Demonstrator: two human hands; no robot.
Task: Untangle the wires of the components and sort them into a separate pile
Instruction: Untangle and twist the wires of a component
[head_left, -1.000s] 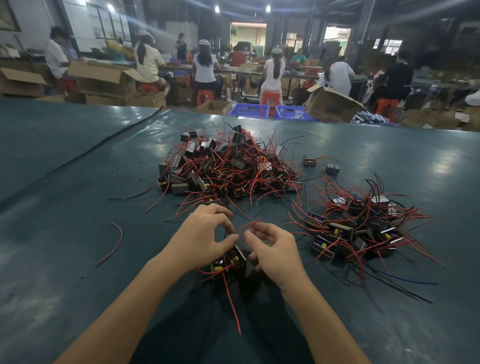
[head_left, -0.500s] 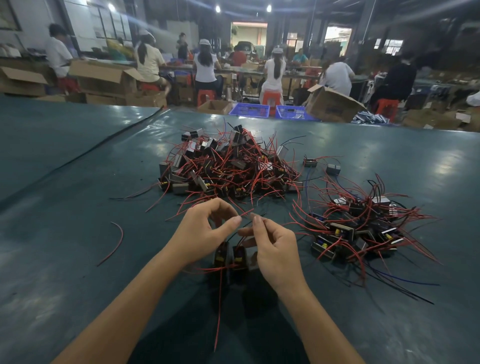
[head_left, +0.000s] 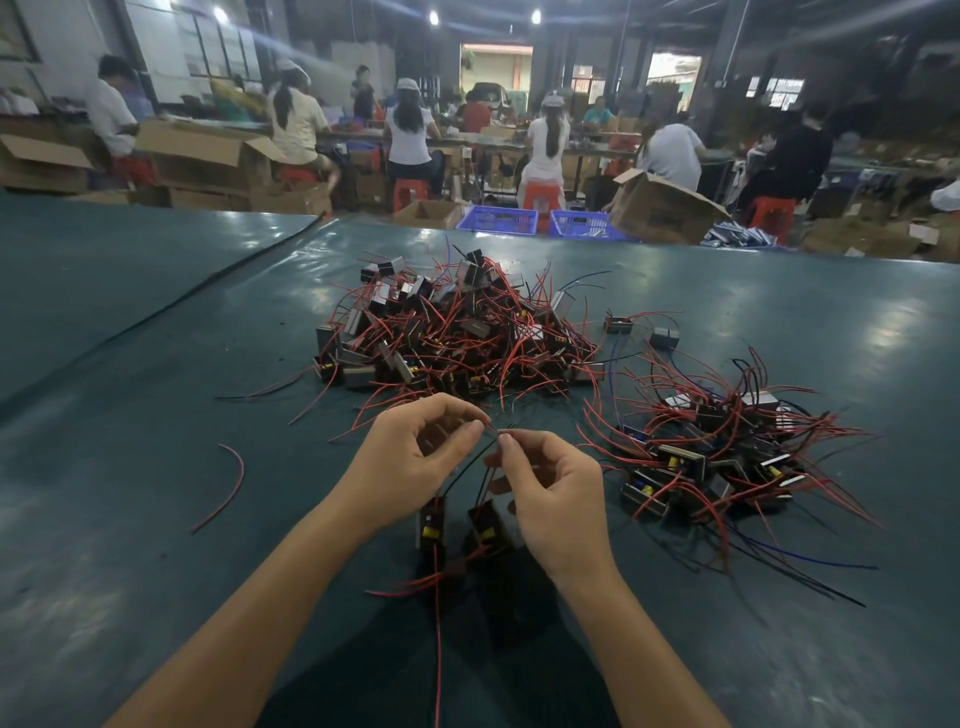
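**Step in hand: parting two components.**

- The left hand (head_left: 410, 467) and right hand (head_left: 556, 499) are held close together above the near table (head_left: 156, 545). Each pinches a lead tip between thumb and forefinger, with the other fingers loosely curled.
- The left hand pinches a red lead (head_left: 487, 421). The right hand pinches a dark lead (head_left: 470, 464).
- The pair (head_left: 432, 522) sits side by side just below the hands. Whether it hangs or rests on the table cannot be told.
- The red tails (head_left: 439, 623) cross beneath the pair and run toward the person.

**Recommendation**

- Draw the hands apart slowly with light tension, and watch the crossing under the pair.
- If a lead snags, feed it back through the loop rather than pull, since a tug would likely strain the lead where it enters the body.
- Once freed, each piece belongs to the right.

**Surroundings**

- The tangled pile (head_left: 457, 338) lies just beyond the hands, and its outer red leads reach almost to the left fingers. They could catch on the lifted pair, so keep the work low and near.
- The sorted pile (head_left: 727, 457) lies to the right, with leads splayed toward the right hand. Set pieces down on top of it rather than dragging them across.
- Two strays (head_left: 618, 325) sit between the piles at the far side, clear of the work.
- A loose wire (head_left: 228, 488) lies well to the left and is no obstruction.
- People, cartons and blue crates (head_left: 496, 218) stand beyond the far edge and have no bearing on the step.
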